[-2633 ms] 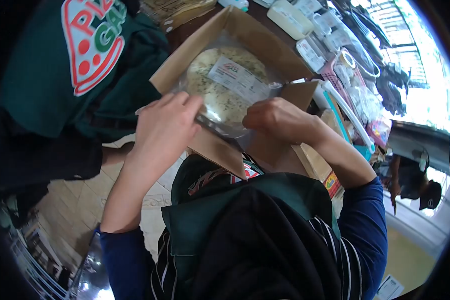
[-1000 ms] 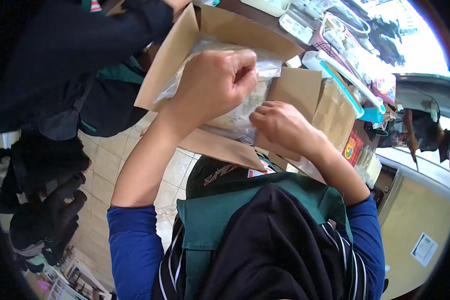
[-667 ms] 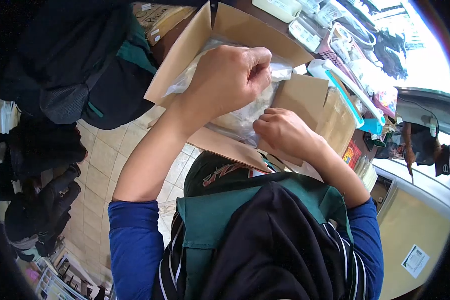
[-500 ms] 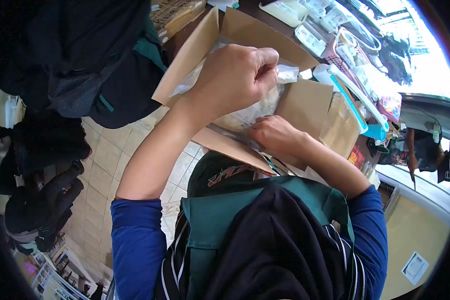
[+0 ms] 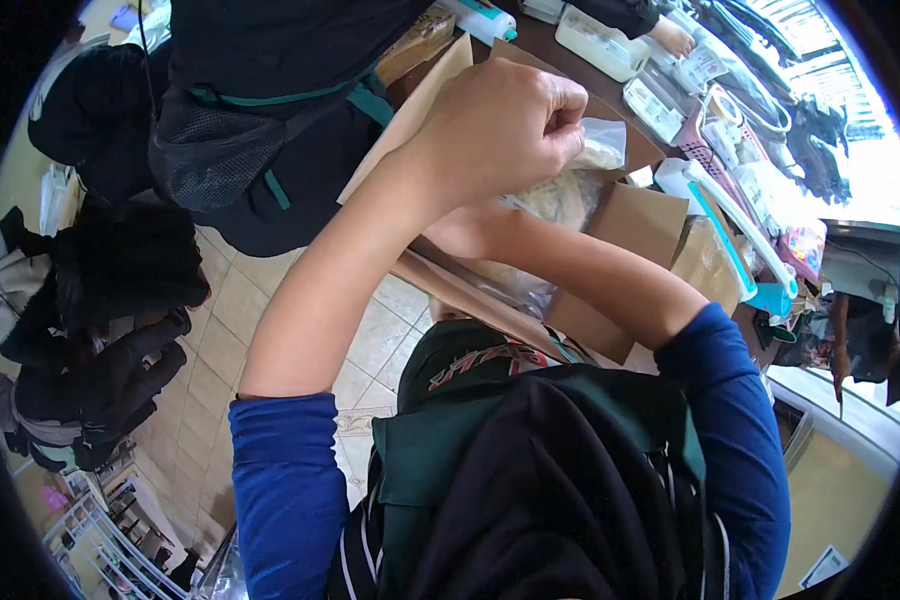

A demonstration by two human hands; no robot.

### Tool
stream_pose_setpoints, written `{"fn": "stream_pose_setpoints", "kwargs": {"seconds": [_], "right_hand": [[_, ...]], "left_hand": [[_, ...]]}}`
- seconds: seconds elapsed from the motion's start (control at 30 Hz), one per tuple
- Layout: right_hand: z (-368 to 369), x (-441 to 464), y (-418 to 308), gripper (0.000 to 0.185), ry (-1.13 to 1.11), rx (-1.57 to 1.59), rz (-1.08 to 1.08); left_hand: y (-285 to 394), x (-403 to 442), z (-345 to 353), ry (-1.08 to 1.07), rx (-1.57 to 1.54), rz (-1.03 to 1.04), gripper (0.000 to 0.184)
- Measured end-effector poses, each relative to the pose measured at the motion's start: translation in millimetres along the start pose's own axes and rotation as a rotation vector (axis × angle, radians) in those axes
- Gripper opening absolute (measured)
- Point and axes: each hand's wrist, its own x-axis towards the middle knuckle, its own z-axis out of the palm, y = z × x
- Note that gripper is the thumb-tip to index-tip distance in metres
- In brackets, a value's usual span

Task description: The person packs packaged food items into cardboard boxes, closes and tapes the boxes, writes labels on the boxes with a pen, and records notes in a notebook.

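An open cardboard box (image 5: 638, 222) with raised flaps stands before me, holding clear plastic bags (image 5: 562, 200) with pale contents I cannot make out. My left hand (image 5: 515, 125) is closed in a pinch above the box. Clear plastic (image 5: 604, 143) shows just beyond its fingers, apparently the edge of the bag they grip. My right hand (image 5: 467, 232) reaches into the near left side of the box, beneath my left wrist. Its fingers are hidden behind the left forearm.
Another person in dark clothes (image 5: 260, 130) stands close at left. A co-worker's hand (image 5: 673, 38) is over the white trays (image 5: 595, 42) at the back. A pink basket (image 5: 698, 140) and a blue-and-white tape dispenser (image 5: 720, 225) lie right of the box.
My right hand has moved left across the box, under my left wrist. My left hand stays pinched above the box. The view has shifted, and a co-worker's hand now shows over the trays.
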Motion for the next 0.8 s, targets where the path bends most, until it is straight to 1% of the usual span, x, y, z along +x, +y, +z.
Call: {"fn": "stream_pose_setpoints", "kwargs": {"seconds": [0.07,0.1,0.17,0.2,0.27,0.3,0.33,0.4,0.47,0.53,0.57,0.6,0.63,0.67,0.73,0.77,0.8], "right_hand": [[-13.0,-3.3,-15.0,0.03,-0.052,-0.213,0.075],[-10.9,-2.1,-12.3,0.03,-0.058,-0.213,0.07],[0.4,-3.0,-2.1,0.03,0.041,-0.007,0.125],[3.9,-5.0,2.1,0.03,0.053,-0.011,0.127],[4.8,-7.4,12.8,0.028,-0.018,0.091,-0.008],[1.0,-10.2,4.0,0.025,0.069,0.1,-0.132],[2.9,-12.0,3.4,0.025,0.1,0.077,-0.123],[11.9,-10.5,15.6,0.022,0.297,-0.088,-0.382],[40.1,-19.5,65.5,0.026,0.151,-0.423,-0.271],[34.3,-13.3,47.8,0.022,0.127,-0.679,-0.346],[21.1,-19.8,25.8,0.019,0.183,-0.768,-0.418],[2.3,-29.5,-1.8,0.017,0.235,-0.854,-0.491],[-15.8,-46.4,-22.4,0.015,0.143,-0.799,-0.453],[-36.2,-67.7,-41.6,0.013,0.05,-0.738,-0.416],[-101.1,-108.4,-75.4,0.013,0.057,-0.655,-0.542],[-123.5,-128.9,-70.7,0.012,0.291,-0.63,-0.589],[-152.9,-153.1,-63.0,0.014,0.417,-0.734,-0.492]], "left_hand": [[-1.8,-1.4,-0.5,0.022,-0.014,0.006,0.016],[-1.9,-1.4,-0.6,0.045,-0.028,0.019,0.015],[-0.5,-1.2,1.8,0.038,-0.043,-0.016,0.015],[0.8,0.8,3.3,0.023,-0.06,-0.043,0.015],[2.8,0.6,1.6,-0.012,-0.042,-0.038,0.015],[5.0,-0.4,-0.2,-0.038,-0.028,-0.046,0.015],[8.7,0.0,-2.1,-0.057,-0.036,-0.013,0.015],[17.6,2.2,-5.9,-0.122,-0.012,-0.181,0.016],[19.1,3.3,-0.3,-0.145,-0.08,-0.227,0.017],[26.3,6.3,-1.2,-0.19,-0.01,-0.227,0.017],[25.9,6.6,-1.3,-0.214,-0.011,-0.2,0.017],[23.5,6.0,-1.1,-0.219,-0.018,-0.233,0.016],[20.9,4.5,-0.1,-0.22,-0.024,-0.271,0.016],[18.2,1.9,1.4,-0.238,-0.023,-0.26,0.016],[14.1,-2.5,5.4,-0.285,-0.092,-0.341,0.015],[14.8,-6.0,7.7,-0.364,-0.143,-0.363,0.013],[16.6,-9.1,10.2,-0.441,-0.196,-0.388,0.012]]}}
